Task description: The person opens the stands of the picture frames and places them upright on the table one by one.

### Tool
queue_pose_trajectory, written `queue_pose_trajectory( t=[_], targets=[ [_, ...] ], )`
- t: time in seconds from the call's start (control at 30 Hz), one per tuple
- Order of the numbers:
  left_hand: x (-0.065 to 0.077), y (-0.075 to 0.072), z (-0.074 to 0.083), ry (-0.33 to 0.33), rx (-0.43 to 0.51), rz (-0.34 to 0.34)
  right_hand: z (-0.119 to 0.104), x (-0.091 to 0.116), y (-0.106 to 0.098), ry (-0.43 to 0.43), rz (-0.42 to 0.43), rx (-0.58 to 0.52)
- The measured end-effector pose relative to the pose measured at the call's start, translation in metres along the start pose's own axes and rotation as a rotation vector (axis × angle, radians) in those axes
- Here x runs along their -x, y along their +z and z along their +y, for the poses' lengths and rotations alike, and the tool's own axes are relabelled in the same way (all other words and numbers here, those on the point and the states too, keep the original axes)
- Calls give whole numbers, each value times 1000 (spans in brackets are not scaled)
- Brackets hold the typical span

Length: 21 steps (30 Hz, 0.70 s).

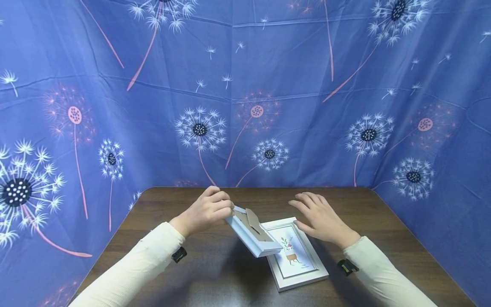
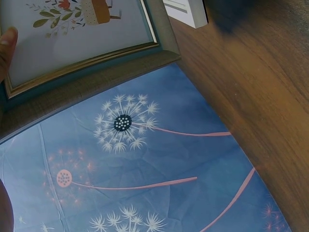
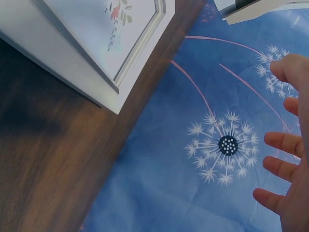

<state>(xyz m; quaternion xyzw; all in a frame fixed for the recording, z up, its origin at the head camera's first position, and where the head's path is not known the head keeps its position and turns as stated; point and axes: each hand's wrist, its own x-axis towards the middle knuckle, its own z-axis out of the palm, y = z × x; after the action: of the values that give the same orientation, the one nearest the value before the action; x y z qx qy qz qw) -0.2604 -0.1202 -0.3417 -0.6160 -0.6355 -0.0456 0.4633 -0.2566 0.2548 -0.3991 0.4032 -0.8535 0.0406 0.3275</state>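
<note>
My left hand [image 1: 211, 209] grips one picture frame [image 1: 249, 236] by its far left corner, holding it tilted above the table. Its brown backing and fold-out stand [image 1: 252, 220] face up in the head view. In the left wrist view the thumb [image 2: 7, 46] lies on the front of this frame [image 2: 91, 77], which shows a potted plant print. A second, white picture frame [image 1: 303, 256] lies face up on the table, partly covered by the held one in the head view. My right hand [image 1: 320, 217] hovers over its far right corner, fingers spread and holding nothing.
The brown wooden table [image 1: 184, 273] carries the white frame right of the middle. Behind and on both sides hangs a blue cloth [image 1: 307, 140] with dandelion prints. Each wrist wears a small black device, such as the one on the right wrist [image 1: 348, 267].
</note>
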Motion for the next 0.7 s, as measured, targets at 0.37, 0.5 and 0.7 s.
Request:
queue_pose_trajectory(
  t=[0.37, 0.5, 0.7],
  targets=[
    [-1, 2, 4, 1, -6, 5, -4, -3, 8, -11, -26, -8],
    [-4, 1, 6, 0, -28, -15, -6, -5, 10, -21, -28, -17],
    [-6, 0, 6, -1, -44, -20, -7, -10, 12, -42, -24, -25]
  ],
)
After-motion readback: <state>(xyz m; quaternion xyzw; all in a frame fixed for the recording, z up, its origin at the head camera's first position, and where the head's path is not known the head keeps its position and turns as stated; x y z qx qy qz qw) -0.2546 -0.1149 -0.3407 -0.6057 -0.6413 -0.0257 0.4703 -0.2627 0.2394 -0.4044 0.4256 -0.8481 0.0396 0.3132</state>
